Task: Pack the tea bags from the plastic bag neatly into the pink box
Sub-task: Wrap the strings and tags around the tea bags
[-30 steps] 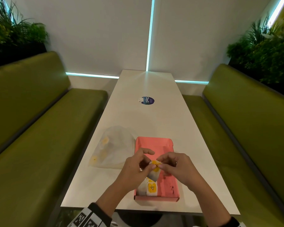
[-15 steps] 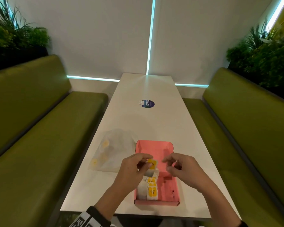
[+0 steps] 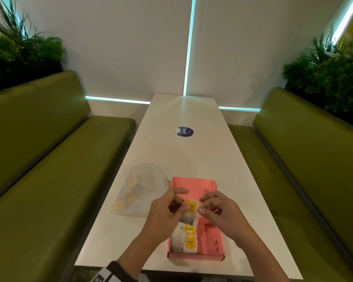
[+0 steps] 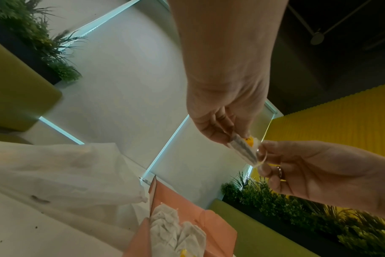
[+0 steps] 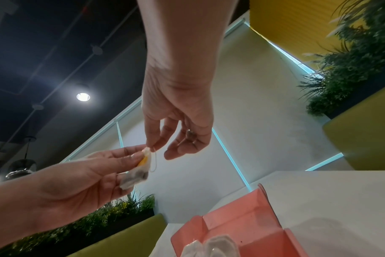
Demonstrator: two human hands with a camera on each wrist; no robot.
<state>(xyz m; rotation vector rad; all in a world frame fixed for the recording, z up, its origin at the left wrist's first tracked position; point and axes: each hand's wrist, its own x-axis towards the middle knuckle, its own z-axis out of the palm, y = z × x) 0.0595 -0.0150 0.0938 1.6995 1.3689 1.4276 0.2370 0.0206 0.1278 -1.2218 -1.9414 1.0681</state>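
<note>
My left hand pinches a tea bag with a yellow tag and holds it above the pink box. My right hand is beside it. In the right wrist view the right hand pinches the bag's thin string between thumb and forefinger. The left wrist view shows the tea bag edge-on between both hands. Several tea bags stand in a row along the box's left side. The translucent plastic bag lies left of the box with tea bags showing through it.
The box sits near the front edge of a long white table, which has a round blue sticker farther back. Green benches run along both sides, with plants behind them.
A second ago both hands held the tea bag. The right hand then came off it and now pinches its string. The left hand has kept hold over the box.
</note>
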